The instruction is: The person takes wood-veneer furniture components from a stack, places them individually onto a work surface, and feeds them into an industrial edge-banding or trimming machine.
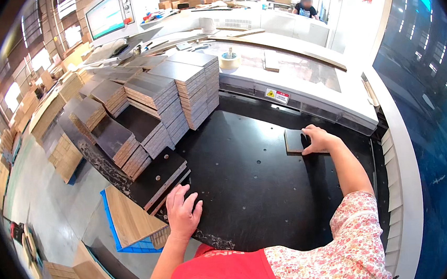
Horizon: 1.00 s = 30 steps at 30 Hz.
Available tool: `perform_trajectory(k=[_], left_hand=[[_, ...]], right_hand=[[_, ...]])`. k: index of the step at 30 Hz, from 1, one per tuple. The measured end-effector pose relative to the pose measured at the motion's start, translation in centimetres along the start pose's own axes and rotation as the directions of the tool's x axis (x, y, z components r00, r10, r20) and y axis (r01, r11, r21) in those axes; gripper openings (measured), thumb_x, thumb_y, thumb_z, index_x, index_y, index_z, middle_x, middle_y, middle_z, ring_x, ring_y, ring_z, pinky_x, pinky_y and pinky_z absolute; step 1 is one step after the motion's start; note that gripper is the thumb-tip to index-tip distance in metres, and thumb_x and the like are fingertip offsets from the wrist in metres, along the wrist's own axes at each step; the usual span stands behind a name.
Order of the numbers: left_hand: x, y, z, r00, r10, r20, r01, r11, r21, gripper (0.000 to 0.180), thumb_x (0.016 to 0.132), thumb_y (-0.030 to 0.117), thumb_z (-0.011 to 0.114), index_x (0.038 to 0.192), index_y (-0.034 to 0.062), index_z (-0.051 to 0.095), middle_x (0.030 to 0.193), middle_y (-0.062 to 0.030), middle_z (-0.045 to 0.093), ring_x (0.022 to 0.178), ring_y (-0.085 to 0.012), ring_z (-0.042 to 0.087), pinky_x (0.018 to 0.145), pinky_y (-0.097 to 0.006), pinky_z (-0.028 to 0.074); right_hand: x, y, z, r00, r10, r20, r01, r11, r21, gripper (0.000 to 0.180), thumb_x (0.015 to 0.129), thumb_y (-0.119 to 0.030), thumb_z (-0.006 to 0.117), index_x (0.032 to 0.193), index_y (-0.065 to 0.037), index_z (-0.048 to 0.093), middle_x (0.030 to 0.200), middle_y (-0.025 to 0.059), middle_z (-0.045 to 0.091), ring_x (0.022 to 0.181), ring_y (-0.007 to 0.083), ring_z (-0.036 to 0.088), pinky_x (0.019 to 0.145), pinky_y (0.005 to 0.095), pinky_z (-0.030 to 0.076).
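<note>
and here the right hand (316, 139) pinches the small dark board (293, 141) across its edges, likely for steady control, low over the black counter's (237, 185) right side, while the left hand (183, 211), fingers loosely spread, sits by the drilled boards (158, 175), contact unclear.

The person's right hand (317, 139) grips a small, dark-faced rectangular board (294, 141) on a black tabletop dotted with small holes (238, 191). The left hand (184, 210) is just beside a dark flat panel with 2 round holes (158, 168). Behind that panel rise stacked dark-topped boards with brown edges (171, 114); farther back, a pale tape roll (230, 62) sits on a white machine bed (312, 72).
</note>
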<state>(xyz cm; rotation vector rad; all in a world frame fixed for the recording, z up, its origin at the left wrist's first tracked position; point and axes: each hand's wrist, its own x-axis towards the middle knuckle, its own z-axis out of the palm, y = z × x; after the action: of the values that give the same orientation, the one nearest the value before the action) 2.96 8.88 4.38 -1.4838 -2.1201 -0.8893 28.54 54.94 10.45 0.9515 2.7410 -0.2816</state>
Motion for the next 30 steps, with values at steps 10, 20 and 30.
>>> perform_trajectory(k=[10,20,30], left_hand=[[-0.2,-0.8,0.2,0.992,-0.127,0.015,0.128,0.986,-0.109,0.023,0.08,0.006,0.074,0.102,0.0014,0.069,0.116,-0.0157,0.063,0.112,-0.0366,0.058,0.097,-0.045,0.048],[-0.4,-1.3,0.4,0.994,-0.11,0.001,0.11,0.986,-0.125,0.023,0.081,0.006,0.074,0.103,0.0013,0.069,0.115,-0.015,0.064,0.11,-0.0363,0.058,0.096,-0.045,0.047],[-0.1,-0.9,0.6,0.992,-0.121,-0.024,0.115,0.978,-0.176,0.021,0.081,0.005,0.074,0.101,0.0013,0.069,0.114,-0.0148,0.064,0.109,-0.0352,0.058,0.095,-0.043,0.048]], right_hand=[[-5.1,6.2,0.2,0.691,0.422,-0.587,0.166,0.697,0.697,0.091,0.088,-0.037,0.076,0.152,0.009,0.031,0.128,0.0194,0.056,0.117,0.0258,0.056,0.1,0.0348,0.047],[-9.8,7.6,3.6,0.309,0.55,-0.776,0.475,0.617,0.627,0.093,0.085,-0.018,0.083,0.153,0.003,0.022,0.13,0.0143,0.049,0.115,0.0229,0.055,0.098,0.0348,0.048],[-11.1,11.6,6.8,0.169,0.563,-0.809,0.338,0.738,0.584,0.086,0.083,-0.022,0.085,0.148,0.005,0.036,0.129,0.0159,0.045,0.112,0.0234,0.053,0.099,0.0359,0.045]])
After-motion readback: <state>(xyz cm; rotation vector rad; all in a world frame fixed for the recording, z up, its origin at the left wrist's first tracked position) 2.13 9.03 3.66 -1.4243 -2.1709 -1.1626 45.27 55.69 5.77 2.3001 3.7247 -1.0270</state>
